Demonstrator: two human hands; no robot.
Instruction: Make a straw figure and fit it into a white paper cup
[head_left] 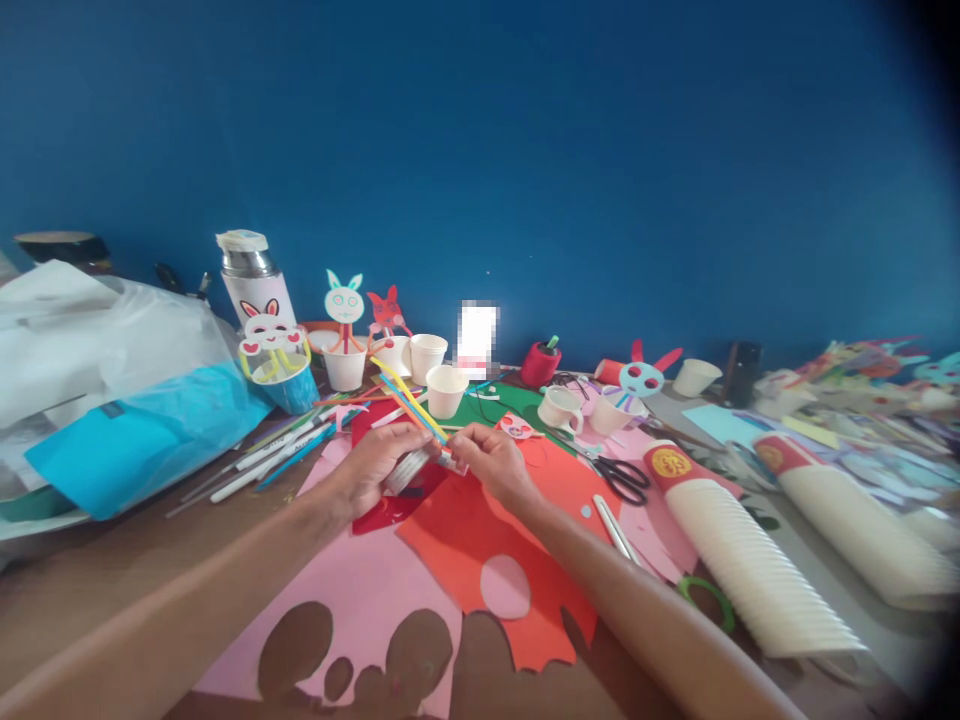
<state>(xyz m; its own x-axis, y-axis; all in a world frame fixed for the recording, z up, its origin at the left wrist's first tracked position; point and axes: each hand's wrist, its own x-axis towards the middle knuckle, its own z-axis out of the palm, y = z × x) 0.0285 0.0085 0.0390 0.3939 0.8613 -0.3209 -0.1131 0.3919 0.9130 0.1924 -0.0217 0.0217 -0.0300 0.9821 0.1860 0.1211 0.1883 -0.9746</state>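
Near the middle of the view, my left hand [386,462] is closed on a bundle of coloured strips [409,400], yellow, orange and blue, which slant up and to the left. A small whitish piece [411,468] also lies in that hand; what it is cannot be made out. My right hand [491,460] pinches at the lower end of the strips, close beside the left fingers. Both hands are above cut red paper [487,540] and pink paper [360,590] with holes in it.
Black-handled scissors [624,480] and a long stack of paper cups [750,560] lie to the right. Rabbit figures in cups, a white cup [447,392] and a thermos [259,285] stand along the back. Pens [274,450] and a plastic bag [112,370] are at left.
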